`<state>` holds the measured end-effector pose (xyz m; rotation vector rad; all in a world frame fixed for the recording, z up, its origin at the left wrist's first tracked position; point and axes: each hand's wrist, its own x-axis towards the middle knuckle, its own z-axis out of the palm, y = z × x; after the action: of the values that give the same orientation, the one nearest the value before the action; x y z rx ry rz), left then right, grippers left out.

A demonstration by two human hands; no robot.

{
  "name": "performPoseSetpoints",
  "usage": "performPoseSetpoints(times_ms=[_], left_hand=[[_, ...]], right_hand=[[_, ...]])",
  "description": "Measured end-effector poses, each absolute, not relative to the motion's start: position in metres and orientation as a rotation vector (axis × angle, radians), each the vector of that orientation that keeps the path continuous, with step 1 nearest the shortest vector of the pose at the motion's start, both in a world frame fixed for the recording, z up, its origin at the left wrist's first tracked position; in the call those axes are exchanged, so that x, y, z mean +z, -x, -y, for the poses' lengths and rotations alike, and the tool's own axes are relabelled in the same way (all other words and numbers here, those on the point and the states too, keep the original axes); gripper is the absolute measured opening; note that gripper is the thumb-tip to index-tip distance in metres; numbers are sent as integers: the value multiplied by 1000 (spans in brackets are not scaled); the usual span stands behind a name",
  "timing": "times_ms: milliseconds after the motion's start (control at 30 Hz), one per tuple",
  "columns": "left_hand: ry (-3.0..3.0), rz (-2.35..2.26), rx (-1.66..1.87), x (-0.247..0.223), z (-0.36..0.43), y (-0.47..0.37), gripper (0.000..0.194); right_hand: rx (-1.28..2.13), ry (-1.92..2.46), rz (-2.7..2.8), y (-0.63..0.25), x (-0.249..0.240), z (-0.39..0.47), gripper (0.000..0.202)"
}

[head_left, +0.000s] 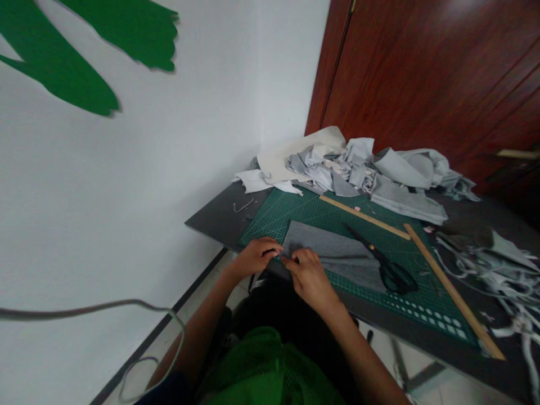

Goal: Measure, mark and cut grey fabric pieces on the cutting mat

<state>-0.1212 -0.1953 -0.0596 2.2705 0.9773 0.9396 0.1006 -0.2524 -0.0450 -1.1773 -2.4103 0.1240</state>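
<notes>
A folded piece of grey cloth [333, 250] lies on the green cutting mat [270, 216] near the table's front edge. My left hand [256, 256] is at the cloth's left end, its thumb and fingertips pinched together. Close beside it, my right hand [307, 271] rests over the cloth's lower left corner with thumb and forefinger closed on it. What the left fingertips hold is too small to make out. Black scissors [382, 261] lie across the right part of the cloth, blades toward the back left.
Two wooden rulers [365, 217] [451, 287] lie on the mat. Grey and white fabric scraps [350, 166] are heaped at the back, and more scraps with cords [498, 259] at the right. A white wall stands left; a cable [105, 305] hangs at lower left.
</notes>
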Motion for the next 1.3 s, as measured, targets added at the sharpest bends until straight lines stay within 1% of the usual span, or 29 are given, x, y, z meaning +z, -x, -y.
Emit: performPoseSetpoints(times_ms=[167,300,433,533,600,667,733,833,867,967,1000,1067,1100,1167,1300], left_hand=[[-2358,-939,989,-62,196,121,26],[-2426,-979,977,-54,202,112,16],[-2458,-1331,936,-51,206,89,38],[-2458,-1552,896,-50,207,76,39],[-2486,-1602,810,-45,208,73,38],[-2520,-1622,717,-40,209,73,35],[-2562,-1639,650,-35,210,72,30],[-2613,-1626,658,-33,212,69,13],[-2634,-1591,695,-34,212,67,18],[-2745,-1317,768,-40,207,65,53],[-2786,-1182,736,-41,204,64,60],[-2806,-974,614,-40,199,64,65],[-2792,-945,556,-37,198,63,63],[-2763,-1009,442,-26,197,57,54],[-2738,-1386,106,5,200,25,27]], right_hand=[[71,1214,2474,-99,-40,256,45],[44,1245,2519,-96,-35,263,42],[58,1277,2547,-94,-27,277,48],[188,1235,2546,-101,-19,282,49],[307,1239,2501,-110,-14,281,45],[323,1366,2414,-120,-10,278,44],[223,1559,2355,-130,-8,276,44],[52,1732,2347,-137,-9,276,39],[14,1745,2347,-138,-8,277,37],[-14,1732,2369,-135,-7,280,36],[9,1733,2380,-134,-6,281,38],[70,1764,2383,-131,-4,283,44],[99,1788,2375,-130,-3,284,48],[159,1821,2366,-128,-2,285,56],[265,1856,2370,-125,-4,286,71]])
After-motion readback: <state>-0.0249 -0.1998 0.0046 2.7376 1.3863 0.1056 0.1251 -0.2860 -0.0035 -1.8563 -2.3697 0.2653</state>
